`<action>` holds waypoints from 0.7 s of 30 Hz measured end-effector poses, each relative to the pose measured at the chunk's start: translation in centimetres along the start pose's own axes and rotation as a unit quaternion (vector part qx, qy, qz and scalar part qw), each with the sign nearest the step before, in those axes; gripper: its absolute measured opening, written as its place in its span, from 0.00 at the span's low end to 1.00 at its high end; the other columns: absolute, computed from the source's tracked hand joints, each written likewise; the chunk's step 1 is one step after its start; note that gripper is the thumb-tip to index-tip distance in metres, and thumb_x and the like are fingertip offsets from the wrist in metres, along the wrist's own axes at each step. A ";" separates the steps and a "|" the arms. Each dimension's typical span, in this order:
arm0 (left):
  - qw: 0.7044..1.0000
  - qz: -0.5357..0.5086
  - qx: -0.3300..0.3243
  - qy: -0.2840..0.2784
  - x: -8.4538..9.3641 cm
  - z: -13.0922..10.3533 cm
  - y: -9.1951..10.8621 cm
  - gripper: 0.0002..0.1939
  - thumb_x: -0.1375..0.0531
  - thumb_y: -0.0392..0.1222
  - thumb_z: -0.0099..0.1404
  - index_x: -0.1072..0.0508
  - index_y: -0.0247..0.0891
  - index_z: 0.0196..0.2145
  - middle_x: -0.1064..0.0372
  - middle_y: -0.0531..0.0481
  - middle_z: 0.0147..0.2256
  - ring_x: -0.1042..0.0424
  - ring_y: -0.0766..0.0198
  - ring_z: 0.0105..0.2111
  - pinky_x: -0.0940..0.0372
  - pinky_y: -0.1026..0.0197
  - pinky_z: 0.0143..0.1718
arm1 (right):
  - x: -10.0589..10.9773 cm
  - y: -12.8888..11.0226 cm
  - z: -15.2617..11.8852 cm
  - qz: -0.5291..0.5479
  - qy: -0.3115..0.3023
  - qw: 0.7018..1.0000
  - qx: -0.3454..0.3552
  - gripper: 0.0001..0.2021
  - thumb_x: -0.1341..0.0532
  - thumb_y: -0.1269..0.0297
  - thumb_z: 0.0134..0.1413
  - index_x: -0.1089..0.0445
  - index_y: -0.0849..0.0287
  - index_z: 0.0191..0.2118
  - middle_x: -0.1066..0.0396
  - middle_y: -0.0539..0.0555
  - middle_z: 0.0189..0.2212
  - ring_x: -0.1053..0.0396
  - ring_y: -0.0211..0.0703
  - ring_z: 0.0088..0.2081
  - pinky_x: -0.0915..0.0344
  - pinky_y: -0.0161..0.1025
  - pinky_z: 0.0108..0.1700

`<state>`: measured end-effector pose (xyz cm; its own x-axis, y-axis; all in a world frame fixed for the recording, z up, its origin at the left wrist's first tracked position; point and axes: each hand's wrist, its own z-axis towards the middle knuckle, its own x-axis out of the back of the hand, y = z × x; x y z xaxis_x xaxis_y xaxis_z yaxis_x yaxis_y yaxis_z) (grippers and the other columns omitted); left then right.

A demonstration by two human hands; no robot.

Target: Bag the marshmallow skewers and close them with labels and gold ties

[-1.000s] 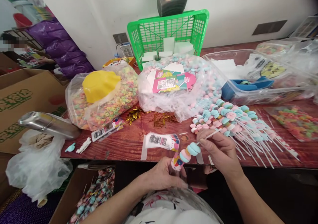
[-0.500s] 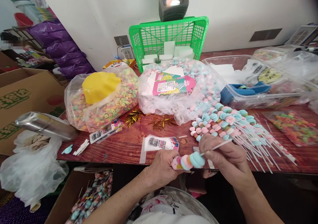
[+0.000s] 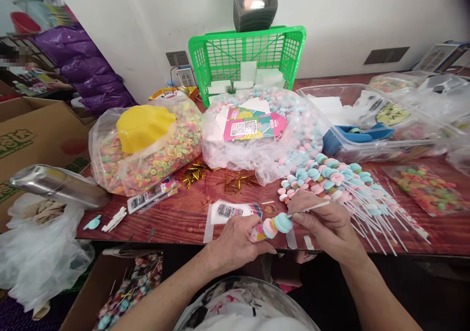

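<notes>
My left hand (image 3: 238, 240) is closed round the lower end of a candy skewer (image 3: 270, 227) with pink and blue marshmallows and a printed wrapper at its left end. My right hand (image 3: 325, 221) pinches the white stick (image 3: 311, 207) of that skewer, which slants up to the right from the blue marshmallows. Just beyond my right hand lies a pile of marshmallow skewers (image 3: 332, 177), sticks pointing toward the front edge. Printed bags (image 3: 233, 210) lie flat on the table (image 3: 176, 223) behind my left hand.
Bags of candy rings (image 3: 172, 147) and marshmallows (image 3: 304, 125) stand mid-table, a green basket (image 3: 246, 39) behind them. A steel flask (image 3: 58, 186) lies left, a clear bin (image 3: 367, 147) right. Below the table edge is a box of skewers (image 3: 128, 292). A person (image 3: 33, 71) is far left.
Both hands have moved slightly up and left with the skewer, and the stick lies flatter. The whole view has shifted a little.
</notes>
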<state>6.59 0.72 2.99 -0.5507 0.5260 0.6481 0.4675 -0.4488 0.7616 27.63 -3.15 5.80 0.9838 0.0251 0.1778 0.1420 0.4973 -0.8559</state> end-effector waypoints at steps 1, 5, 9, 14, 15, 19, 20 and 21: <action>1.000 0.017 -0.003 0.008 -0.1 0.0 -0.1 0.18 0.34 0.55 0.55 0.28 0.37 0.32 0.34 0.56 0.25 0.38 0.66 0.27 0.50 0.65 0.29 | 0.0 0.2 0.1 -0.008 0.006 1.000 -0.009 0.05 0.40 0.68 0.58 0.28 0.55 0.32 0.30 0.51 0.26 0.33 0.43 0.31 0.37 0.45 0.39; 0.996 0.076 -0.027 0.037 -0.6 -0.1 -0.6 0.20 0.39 0.59 0.60 0.31 0.36 0.30 0.34 0.52 0.26 0.39 0.64 0.26 0.51 0.62 0.29 | -0.2 0.7 0.1 -0.010 0.098 0.993 -0.070 0.06 0.38 0.64 0.57 0.29 0.56 0.29 0.33 0.51 0.25 0.35 0.43 0.31 0.38 0.41 0.36; 0.998 0.002 0.005 0.065 -0.8 0.0 -0.3 0.19 0.35 0.56 0.57 0.30 0.36 0.31 0.34 0.54 0.27 0.38 0.65 0.28 0.48 0.63 0.30 | -0.8 0.4 0.1 -0.010 0.104 0.992 -0.066 0.06 0.38 0.65 0.56 0.29 0.55 0.28 0.32 0.51 0.25 0.35 0.43 0.30 0.38 0.42 0.36; 0.961 -0.261 0.085 0.031 -0.8 0.5 0.3 0.23 0.26 0.50 0.43 0.28 0.34 0.32 0.34 0.57 0.27 0.39 0.68 0.28 0.44 0.66 0.30 | -1.0 0.2 -0.1 0.015 0.048 0.999 -0.007 0.05 0.39 0.69 0.57 0.28 0.55 0.31 0.31 0.51 0.24 0.35 0.42 0.27 0.37 0.44 0.35; 0.947 -0.307 0.097 0.011 -0.8 0.5 0.3 0.24 0.26 0.48 0.42 0.28 0.34 0.33 0.34 0.56 0.28 0.38 0.68 0.29 0.43 0.66 0.31 | -0.7 0.2 -0.2 0.012 0.041 0.999 0.001 0.05 0.39 0.70 0.57 0.28 0.55 0.31 0.31 0.51 0.24 0.35 0.42 0.27 0.37 0.44 0.35; 0.899 -0.412 0.136 -0.056 -0.9 0.2 -0.2 0.25 0.25 0.44 0.39 0.28 0.33 0.34 0.32 0.55 0.29 0.36 0.67 0.29 0.40 0.65 0.32 | 0.7 0.1 -0.9 -0.003 0.000 1.000 0.024 0.07 0.41 0.73 0.57 0.27 0.54 0.34 0.30 0.51 0.25 0.33 0.43 0.28 0.37 0.45 0.36; 0.896 -0.416 0.144 -0.063 -0.9 0.1 -0.3 0.25 0.25 0.44 0.38 0.28 0.33 0.33 0.33 0.55 0.28 0.37 0.67 0.29 0.40 0.65 0.31 | 1.0 0.0 -1.0 -0.004 -0.010 1.000 0.023 0.08 0.41 0.73 0.57 0.26 0.53 0.35 0.30 0.51 0.26 0.33 0.43 0.28 0.36 0.45 0.36; 0.897 -0.410 0.149 -0.064 -0.9 0.0 -0.3 0.25 0.25 0.44 0.38 0.29 0.33 0.32 0.34 0.56 0.27 0.37 0.67 0.28 0.41 0.66 0.30 | 1.2 -0.1 -1.1 -0.003 -0.018 1.000 0.021 0.08 0.41 0.73 0.57 0.26 0.53 0.35 0.29 0.51 0.26 0.33 0.43 0.28 0.36 0.46 0.36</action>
<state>6.91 0.39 2.19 -0.7192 0.6783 -0.1505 0.1160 0.3308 0.9365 28.92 -4.14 5.56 0.9782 0.0532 0.2007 0.1419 0.5339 -0.8335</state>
